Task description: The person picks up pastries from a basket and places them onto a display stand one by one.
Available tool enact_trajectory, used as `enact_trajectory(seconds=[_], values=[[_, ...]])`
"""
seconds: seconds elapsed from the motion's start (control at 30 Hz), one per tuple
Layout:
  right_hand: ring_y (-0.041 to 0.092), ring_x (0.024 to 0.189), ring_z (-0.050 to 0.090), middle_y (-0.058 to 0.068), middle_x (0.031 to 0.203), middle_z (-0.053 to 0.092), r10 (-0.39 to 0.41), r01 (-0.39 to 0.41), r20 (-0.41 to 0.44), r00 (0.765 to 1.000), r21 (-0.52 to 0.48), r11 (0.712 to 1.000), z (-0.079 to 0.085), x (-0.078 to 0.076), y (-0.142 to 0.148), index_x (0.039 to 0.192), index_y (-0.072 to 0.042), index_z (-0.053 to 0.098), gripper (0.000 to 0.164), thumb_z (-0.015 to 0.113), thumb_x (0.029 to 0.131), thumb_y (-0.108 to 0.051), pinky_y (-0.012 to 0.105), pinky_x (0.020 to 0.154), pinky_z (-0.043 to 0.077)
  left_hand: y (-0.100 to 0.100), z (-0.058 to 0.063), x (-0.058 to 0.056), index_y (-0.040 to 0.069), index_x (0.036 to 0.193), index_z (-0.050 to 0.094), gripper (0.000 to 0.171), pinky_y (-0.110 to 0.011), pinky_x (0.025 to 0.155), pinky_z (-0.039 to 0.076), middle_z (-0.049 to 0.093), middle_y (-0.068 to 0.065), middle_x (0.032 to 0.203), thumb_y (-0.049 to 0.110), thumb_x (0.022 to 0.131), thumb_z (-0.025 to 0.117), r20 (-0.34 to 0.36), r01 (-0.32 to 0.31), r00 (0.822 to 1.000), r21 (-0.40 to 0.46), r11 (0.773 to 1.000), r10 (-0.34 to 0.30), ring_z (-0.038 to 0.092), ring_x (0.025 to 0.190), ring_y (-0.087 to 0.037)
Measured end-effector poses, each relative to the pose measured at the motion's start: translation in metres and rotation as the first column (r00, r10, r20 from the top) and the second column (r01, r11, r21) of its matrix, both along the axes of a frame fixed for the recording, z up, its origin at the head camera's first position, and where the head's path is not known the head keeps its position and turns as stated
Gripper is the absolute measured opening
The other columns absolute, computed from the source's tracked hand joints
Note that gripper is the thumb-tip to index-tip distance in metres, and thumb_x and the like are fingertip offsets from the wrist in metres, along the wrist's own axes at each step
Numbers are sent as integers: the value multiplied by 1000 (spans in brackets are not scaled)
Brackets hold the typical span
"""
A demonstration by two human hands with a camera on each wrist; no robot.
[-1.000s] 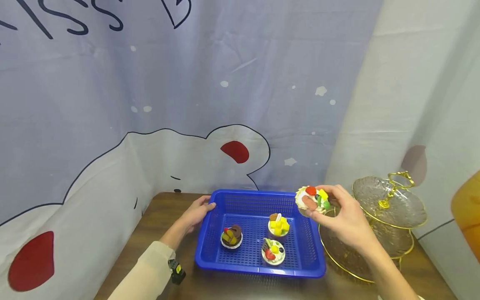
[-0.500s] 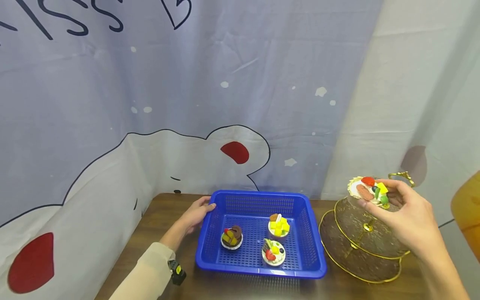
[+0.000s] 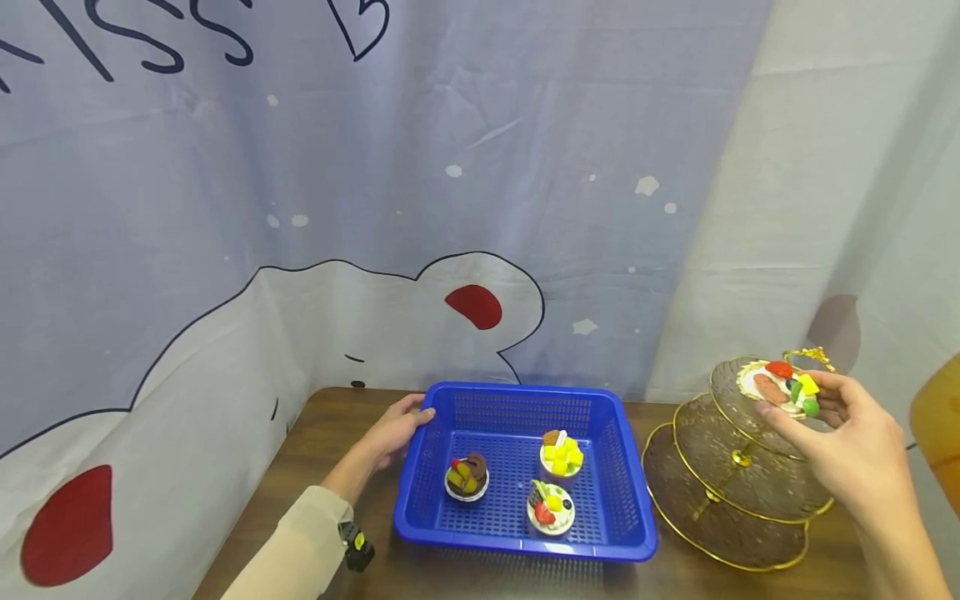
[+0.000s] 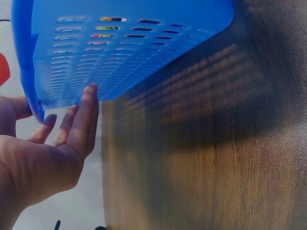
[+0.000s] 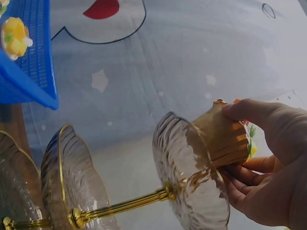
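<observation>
My right hand [image 3: 862,442] holds a toy cupcake [image 3: 768,387] by its sides, thumb on one side and fingers on the other. White cream, a strawberry and yellow and green fruit pieces top it. The cupcake is at the top plate of a three-tier glass cake stand [image 3: 738,421]; in the right wrist view its pleated wrapper [image 5: 220,139] meets or overlaps that plate, and I cannot tell if it bears weight. My left hand [image 3: 392,432] grips the left rim of a blue plastic basket [image 3: 517,546], thumb over the edge and fingers against the outer wall [image 4: 139,43].
Inside the basket sit a chocolate cupcake [image 3: 467,477], a yellow-cube cupcake [image 3: 561,454] and a strawberry-topped cream cupcake [image 3: 551,510]. The stand's gold handle [image 3: 813,357] rises behind the right hand. A wooden table [image 3: 337,408] lies below, with a printed curtain [image 3: 375,167] behind.
My right hand has carried the cupcake rightward from above the basket's right edge to the stand's top plate. The left hand stays on the basket rim.
</observation>
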State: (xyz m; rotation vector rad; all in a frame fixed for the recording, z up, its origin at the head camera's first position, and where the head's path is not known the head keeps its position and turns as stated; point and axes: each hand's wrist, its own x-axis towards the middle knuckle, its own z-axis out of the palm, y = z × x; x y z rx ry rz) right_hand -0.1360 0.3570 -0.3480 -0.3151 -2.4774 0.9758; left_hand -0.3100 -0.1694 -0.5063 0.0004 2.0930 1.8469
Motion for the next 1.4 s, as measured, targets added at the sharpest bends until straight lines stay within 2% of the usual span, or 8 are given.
enact_trajectory(seconds=[0.13, 0.27, 0.47, 0.57, 0.67, 0.97, 1.2, 1.4], values=[[-27, 82, 38, 0, 114, 66, -8, 7, 33, 999, 47, 999, -6, 0, 3, 141, -6, 47, 80, 80, 81, -46, 23, 73, 31, 0, -1, 1, 12, 144, 43, 46, -46, 72, 59, 59, -22, 128, 25, 102, 55, 4, -1, 1000, -2, 1000, 1, 69, 95, -34], [-27, 78, 31, 30, 126, 59, -13, 7, 51, 999, 116, 993, -13, 0, 4, 138, -1, 47, 81, 79, 81, -48, 36, 76, 37, 1, -1, 1, 13, 145, 42, 47, -46, 73, 59, 60, -20, 127, 27, 102, 55, 7, 4, 1000, -13, 1000, -4, 70, 95, -32], [-15, 81, 43, 30, 123, 60, -16, 10, 31, 999, 175, 985, -17, -2, 4, 135, 4, 48, 83, 80, 80, -50, 54, 81, 36, 2, 0, 2, 12, 145, 42, 47, -46, 73, 59, 60, -20, 128, 28, 102, 55, 0, 8, 1000, -17, 1000, -8, 70, 94, -32], [19, 94, 61, 31, 124, 57, -1, -3, 22, 1000, 196, 981, -16, -2, 3, 136, 6, 45, 85, 79, 80, -49, 56, 80, 35, 2, -1, 2, 12, 144, 43, 47, -46, 72, 59, 61, -19, 127, 27, 102, 55, -1, -1, 1000, -19, 1000, 1, 70, 94, -32], [47, 105, 53, 31, 124, 51, 0, -2, 8, 1000, 220, 975, -16, 1, 1, 137, 9, 43, 87, 79, 81, -47, 55, 77, 35, 2, -1, 3, 12, 144, 43, 46, -45, 72, 59, 61, -18, 126, 28, 102, 55, -3, -8, 1000, -31, 1000, 8, 70, 93, -31], [37, 114, 44, 18, 125, 53, -1, 37, -154, 988, 230, 972, 0, 20, -13, 139, 1, 47, 86, 88, 73, -37, 34, 88, 30, 1, -1, 2, 13, 144, 43, 47, -45, 72, 59, 61, -17, 127, 29, 102, 55, -3, -6, 1000, -39, 999, 6, 70, 93, -30], [-16, 106, 40, -1, 119, 56, 131, -65, -322, 937, 208, 976, 14, 14, -50, 129, -8, 58, 75, 94, 64, -20, 8, 85, 26, 1, 2, 2, 14, 143, 45, 44, -45, 71, 59, 61, -19, 126, 26, 102, 55, 6, -19, 1000, -31, 999, 19, 70, 93, -32], [9, 107, 54, 5, 117, 61, 320, -253, -335, 886, 228, 940, 4, -11, -94, 126, -4, 58, 72, 94, 66, -20, 7, 91, 32, -1, 2, 2, 14, 144, 44, 45, -45, 73, 59, 62, -17, 124, 26, 102, 55, 5, -22, 1000, -21, 1000, 22, 70, 92, -31]])
